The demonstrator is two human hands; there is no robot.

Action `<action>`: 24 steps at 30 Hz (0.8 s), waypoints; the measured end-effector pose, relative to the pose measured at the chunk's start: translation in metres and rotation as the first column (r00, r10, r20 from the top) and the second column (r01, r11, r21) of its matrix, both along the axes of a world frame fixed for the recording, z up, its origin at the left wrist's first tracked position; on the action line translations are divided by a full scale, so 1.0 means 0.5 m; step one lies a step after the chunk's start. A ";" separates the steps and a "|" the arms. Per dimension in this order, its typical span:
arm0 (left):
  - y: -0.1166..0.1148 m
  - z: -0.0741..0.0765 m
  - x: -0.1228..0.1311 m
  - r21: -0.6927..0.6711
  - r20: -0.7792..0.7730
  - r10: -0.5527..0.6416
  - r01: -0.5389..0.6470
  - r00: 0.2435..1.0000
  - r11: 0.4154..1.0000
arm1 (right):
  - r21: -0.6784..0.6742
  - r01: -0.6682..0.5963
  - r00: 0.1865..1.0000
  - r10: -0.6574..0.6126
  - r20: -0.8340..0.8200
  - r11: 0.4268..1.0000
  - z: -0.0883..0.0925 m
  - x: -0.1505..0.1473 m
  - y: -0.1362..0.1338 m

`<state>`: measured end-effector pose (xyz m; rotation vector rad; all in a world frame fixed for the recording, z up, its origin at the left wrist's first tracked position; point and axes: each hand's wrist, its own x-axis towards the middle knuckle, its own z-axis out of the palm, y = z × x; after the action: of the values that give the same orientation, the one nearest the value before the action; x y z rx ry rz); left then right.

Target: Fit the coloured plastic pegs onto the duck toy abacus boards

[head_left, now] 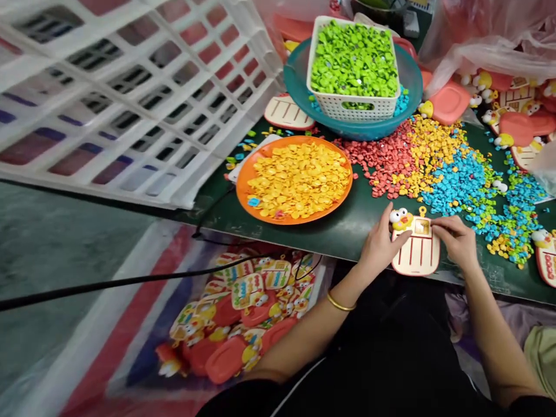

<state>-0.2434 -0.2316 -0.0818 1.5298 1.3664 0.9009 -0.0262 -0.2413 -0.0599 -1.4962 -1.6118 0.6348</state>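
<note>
A cream plastic plaque (416, 256) with a red edge, dark red grooves and a yellow hanging loop lies at the table's front edge. A duck head with bulging eyes (400, 218) sits on its upper left corner, beside a small gold square window (422, 226). My left hand (379, 242) grips the plaque's left side, thumb across the front and fingers behind the duck head. At the upper right corner, my right hand (459, 240) has its thumb and fingertips pinched together, touching the plaque by the window. Whether a small piece is between those fingertips is hidden.
An orange plate (241, 188) holds yellow pieces. Behind it, a white basket (324, 104) of green pieces stands in a teal basin (297, 87). Loose red, yellow, blue (456, 179) and green pieces cover the right. A white crate (143, 124) leans left; a bag of plaques (247, 292) lies below.
</note>
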 end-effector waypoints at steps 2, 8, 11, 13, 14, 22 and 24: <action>0.005 0.006 0.011 0.222 -0.184 0.061 -0.019 0.981 0.975 | -0.012 -0.041 0.997 0.042 0.063 0.999 -0.005 -0.003 -0.002; -0.036 0.022 0.007 0.436 -0.408 -0.253 0.431 0.877 0.790 | 0.034 0.045 0.991 -0.049 0.121 0.998 -0.017 -0.004 0.009; -0.059 0.016 0.010 0.317 -0.481 -0.345 0.527 0.806 0.788 | 0.009 -0.026 0.973 0.024 0.231 1.000 -0.007 0.003 0.004; -0.067 0.011 0.013 0.293 -0.491 -0.327 0.507 0.807 0.811 | -0.030 -0.094 0.946 0.099 0.310 0.995 0.001 0.006 -0.002; -0.068 0.009 0.014 0.296 -0.489 -0.318 0.497 0.812 0.816 | -0.046 -0.121 0.932 0.129 0.339 0.992 0.004 0.007 -0.005; -0.068 0.003 0.014 0.327 -0.487 -0.290 0.480 0.824 0.814 | -0.061 -0.194 0.865 0.200 0.461 0.979 0.010 0.013 -0.002; -0.068 0.001 0.014 0.332 -0.495 -0.288 0.485 0.820 0.809 | -0.083 -0.217 0.847 0.230 0.479 0.973 0.010 0.016 0.001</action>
<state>-0.2364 -0.2658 -0.0814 2.3817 1.0839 0.6547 -0.0182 -0.2410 -0.0547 -1.5824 -2.1973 0.4182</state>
